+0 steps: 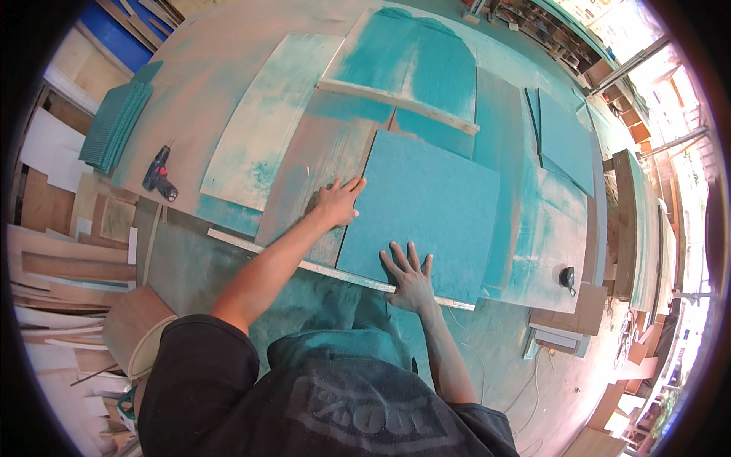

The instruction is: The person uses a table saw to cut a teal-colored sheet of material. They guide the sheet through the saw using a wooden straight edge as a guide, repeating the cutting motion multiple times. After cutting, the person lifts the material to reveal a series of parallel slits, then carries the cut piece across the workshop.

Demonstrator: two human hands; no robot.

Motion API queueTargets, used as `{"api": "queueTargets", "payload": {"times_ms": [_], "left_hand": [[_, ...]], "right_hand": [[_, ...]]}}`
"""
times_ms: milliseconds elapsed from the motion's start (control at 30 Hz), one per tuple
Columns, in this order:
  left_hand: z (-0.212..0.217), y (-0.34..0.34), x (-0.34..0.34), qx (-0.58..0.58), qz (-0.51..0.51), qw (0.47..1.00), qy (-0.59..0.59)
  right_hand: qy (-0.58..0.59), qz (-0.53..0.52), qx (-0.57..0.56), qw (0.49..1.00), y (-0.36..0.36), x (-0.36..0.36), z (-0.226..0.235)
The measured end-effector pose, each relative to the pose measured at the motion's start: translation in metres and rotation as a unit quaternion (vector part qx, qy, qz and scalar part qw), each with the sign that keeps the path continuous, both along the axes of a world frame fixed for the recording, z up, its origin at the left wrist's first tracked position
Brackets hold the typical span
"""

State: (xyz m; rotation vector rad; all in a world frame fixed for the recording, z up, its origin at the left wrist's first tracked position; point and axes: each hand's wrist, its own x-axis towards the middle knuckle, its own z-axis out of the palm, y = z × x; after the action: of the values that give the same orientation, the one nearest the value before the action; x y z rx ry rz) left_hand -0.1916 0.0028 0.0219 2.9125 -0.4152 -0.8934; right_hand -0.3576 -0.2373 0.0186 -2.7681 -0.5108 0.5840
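A square teal panel (pixel 430 206) lies flat on a large dusty workbench (pixel 228 76). My left hand (pixel 336 202) rests on the panel's left edge with fingers spread, touching both the panel and the brown board beside it. Flat on the panel's near edge, fingers apart, lies my right hand (pixel 410 276). A thin wooden strip (pixel 289 259) runs along the bench front just below the panel. Neither hand grips anything.
A cordless drill (pixel 160 177) lies at the left of the bench. A stack of teal sheets (pixel 114 122) sits far left, another teal panel (pixel 563 137) at right. A wooden batten (pixel 396 97) crosses the back. A black tape measure (pixel 567 278) sits at right. Wood offcuts (pixel 61 251) pile on the left.
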Motion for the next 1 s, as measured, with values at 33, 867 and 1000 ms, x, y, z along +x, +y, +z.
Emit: {"api": "queueTargets", "payload": {"times_ms": [33, 867, 1000], "left_hand": [[0.001, 0.001, -0.011, -0.009, 0.004, 1.0, 0.005], [-0.044, -0.003, -0.078, -0.295, 0.326, 0.888, -0.131], [-0.046, -0.001, -0.079, -0.264, 0.337, 0.893, -0.136]], "right_hand": [[-0.008, 0.003, -0.003, 1.0, 0.001, -0.01, -0.001], [0.005, -0.596, 0.202, 0.777, -0.188, -0.083, -0.075], [-0.024, -0.611, 0.217, 0.761, -0.174, -0.075, -0.068]]}}
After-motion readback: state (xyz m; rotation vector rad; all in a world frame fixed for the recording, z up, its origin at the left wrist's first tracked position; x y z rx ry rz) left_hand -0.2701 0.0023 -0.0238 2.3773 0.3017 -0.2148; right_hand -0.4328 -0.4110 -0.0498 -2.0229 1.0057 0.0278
